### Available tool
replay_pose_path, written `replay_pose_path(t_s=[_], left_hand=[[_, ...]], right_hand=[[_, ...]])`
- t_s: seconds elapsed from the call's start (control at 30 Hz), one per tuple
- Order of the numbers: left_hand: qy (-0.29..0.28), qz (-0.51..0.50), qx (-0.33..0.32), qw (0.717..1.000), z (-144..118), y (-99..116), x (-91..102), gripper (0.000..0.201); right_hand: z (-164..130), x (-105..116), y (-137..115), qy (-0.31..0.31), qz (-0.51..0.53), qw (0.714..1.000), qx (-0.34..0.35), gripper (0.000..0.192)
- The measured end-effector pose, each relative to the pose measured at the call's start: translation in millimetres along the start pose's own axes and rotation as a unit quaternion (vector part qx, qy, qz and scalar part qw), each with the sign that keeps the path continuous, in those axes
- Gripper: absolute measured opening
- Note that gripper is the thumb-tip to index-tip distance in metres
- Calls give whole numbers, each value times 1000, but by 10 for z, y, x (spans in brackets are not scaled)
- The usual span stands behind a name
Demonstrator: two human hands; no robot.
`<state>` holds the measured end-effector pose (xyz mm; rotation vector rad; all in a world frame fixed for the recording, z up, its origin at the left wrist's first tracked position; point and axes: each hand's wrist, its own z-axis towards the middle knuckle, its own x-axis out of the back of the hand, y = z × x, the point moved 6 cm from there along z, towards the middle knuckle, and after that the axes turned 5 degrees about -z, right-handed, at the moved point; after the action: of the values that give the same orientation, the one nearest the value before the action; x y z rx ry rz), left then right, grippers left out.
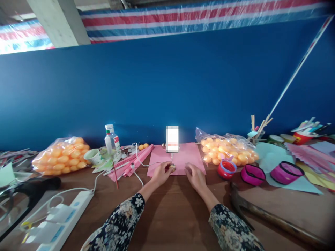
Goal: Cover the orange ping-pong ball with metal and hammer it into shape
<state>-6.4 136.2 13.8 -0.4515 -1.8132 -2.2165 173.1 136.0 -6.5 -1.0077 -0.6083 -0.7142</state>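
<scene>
My left hand pinches a small shiny gold ball, perhaps a bell, over the near part of a pink paper sheet. To its right, my right hand hovers at the sheet's near right with fingers loosely bent and tips apart. Nothing shows between those fingers. At the sheet's back edge sits another small shiny ball. A bright phone-like screen, blurred out, stands upright behind my hands, and a white cable runs toward it from the left.
Bags of orange balls lie left and right. A power strip occupies the front left; a hammer lies front right. Near the right bag are a red cup and magenta rings. A blue partition rises behind.
</scene>
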Motion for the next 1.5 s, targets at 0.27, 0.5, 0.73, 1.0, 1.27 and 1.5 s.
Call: replay_pose_path(t_s=[0.27, 0.5, 0.73, 1.0, 1.27, 1.5], left_hand=[[29, 0, 19, 999, -101, 0, 160, 45], [52, 114, 54, 991, -1044, 91, 907, 35], [27, 338, 213, 916, -1799, -14, 1160, 26], [-48, 324, 218, 919, -1839, -119, 1072, 23], [27, 132, 178, 975, -1673, 174, 1288, 31], [275, 24, 138, 951, -1620, 462, 1848, 30]], right_hand=[[4, -8, 16, 1, -1, 1000, 0, 19], [14, -7, 5, -2, -3, 1000, 3, 14], [5, -27, 29, -3, 1, 1000, 4, 16], [11, -27, 27, 4, 3, 1000, 11, 15], [3, -22, 29, 5, -2, 1000, 8, 15], [13, -40, 52, -13, 0, 1000, -4, 15]])
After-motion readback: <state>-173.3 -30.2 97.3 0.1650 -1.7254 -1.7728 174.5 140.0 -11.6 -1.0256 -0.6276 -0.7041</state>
